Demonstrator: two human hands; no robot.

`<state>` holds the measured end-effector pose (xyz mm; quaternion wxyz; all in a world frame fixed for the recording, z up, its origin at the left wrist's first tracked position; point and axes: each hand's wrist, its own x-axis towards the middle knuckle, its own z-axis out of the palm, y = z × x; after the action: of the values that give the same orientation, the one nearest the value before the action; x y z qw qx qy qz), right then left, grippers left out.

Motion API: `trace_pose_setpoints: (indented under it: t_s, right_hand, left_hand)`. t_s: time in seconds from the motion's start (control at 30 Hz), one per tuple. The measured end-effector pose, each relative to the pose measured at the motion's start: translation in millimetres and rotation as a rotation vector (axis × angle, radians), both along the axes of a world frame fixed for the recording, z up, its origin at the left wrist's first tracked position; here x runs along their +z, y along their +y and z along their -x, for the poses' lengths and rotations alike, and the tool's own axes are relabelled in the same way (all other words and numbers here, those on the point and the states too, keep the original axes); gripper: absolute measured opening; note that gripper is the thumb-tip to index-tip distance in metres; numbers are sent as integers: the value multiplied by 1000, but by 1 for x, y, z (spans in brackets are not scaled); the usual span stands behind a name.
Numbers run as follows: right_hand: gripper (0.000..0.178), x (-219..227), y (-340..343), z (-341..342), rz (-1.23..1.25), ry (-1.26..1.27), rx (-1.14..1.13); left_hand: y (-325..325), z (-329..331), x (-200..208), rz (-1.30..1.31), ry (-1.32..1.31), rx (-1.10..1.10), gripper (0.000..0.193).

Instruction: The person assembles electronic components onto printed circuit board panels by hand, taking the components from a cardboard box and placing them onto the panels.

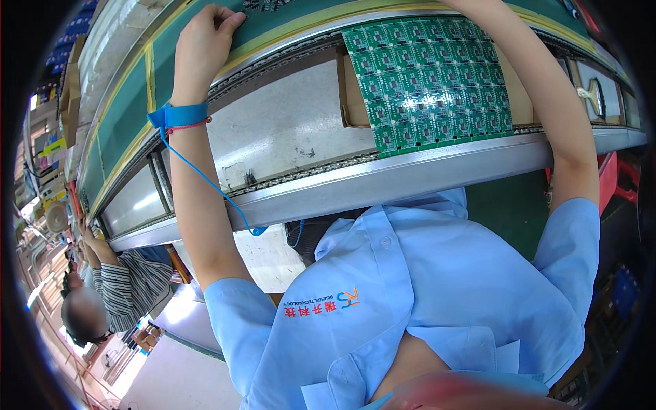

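Observation:
My left hand is at the far left on the green bench mat, with a blue wrist strap round the wrist. Its thumb and forefinger are drawn together in a pinch; whatever may be between them is too small to make out. Small dark parts lie on the mat just right of the fingertips. My right arm reaches over the track, and only the base of my right hand shows, its fingers cut off by the upper edge. Between my arms, a panel of green circuit boards lies across the track.
A metal rail with a chain track runs in front of my body. Brown cardboard lies under the panel. The strap's blue cord hangs over the rail. A person in a striped shirt works at the left. Red plastic stands at the right.

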<state>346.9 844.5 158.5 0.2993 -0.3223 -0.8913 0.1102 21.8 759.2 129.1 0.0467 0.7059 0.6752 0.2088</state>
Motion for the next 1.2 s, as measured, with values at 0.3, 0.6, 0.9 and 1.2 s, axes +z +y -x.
trace_pose_setpoints:
  t_s: [0.3,0.6,0.9,1.2]
  right_hand:
    - [16,2,3,-56,157,145,142]
    - [16,19,-24,-59,-55,-213,-216]
    - [12,-4,-4,-109,62,85,-26]
    - [9,20,-47,-91,-21,-142,-249]
  left_hand:
    - [-11,-26,18,-33,105,43,38]
    - [-21,-25,26,-46,-215,121,21]
    - [-71,-102,56,183,-683,-177,19]
    - [-117,-167,45,381,-656,-255,11]
